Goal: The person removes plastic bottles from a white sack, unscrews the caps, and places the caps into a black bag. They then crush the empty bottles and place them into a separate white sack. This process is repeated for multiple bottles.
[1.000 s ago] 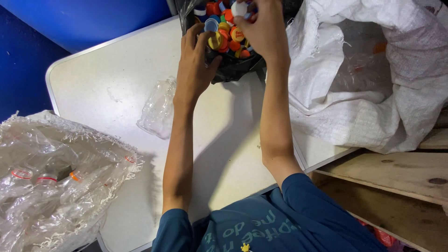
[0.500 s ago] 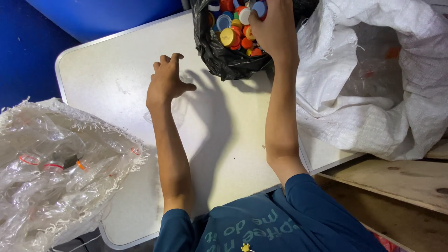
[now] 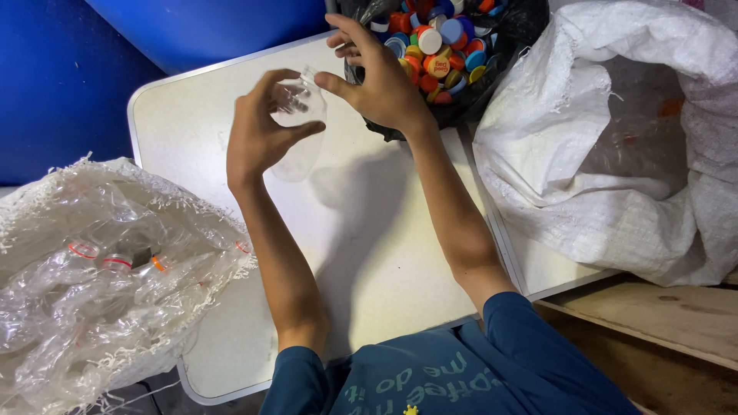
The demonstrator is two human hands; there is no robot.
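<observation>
Left hand (image 3: 257, 138) grips a clear bottle (image 3: 298, 127) — right hand (image 3: 373, 77) pinches its top.

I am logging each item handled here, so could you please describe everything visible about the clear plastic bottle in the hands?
The clear plastic bottle is small, see-through and looks crumpled. It is held above the white table, neck end up. The left hand grips its side; the right hand pinches its top. Whether a cap is on cannot be told.
</observation>
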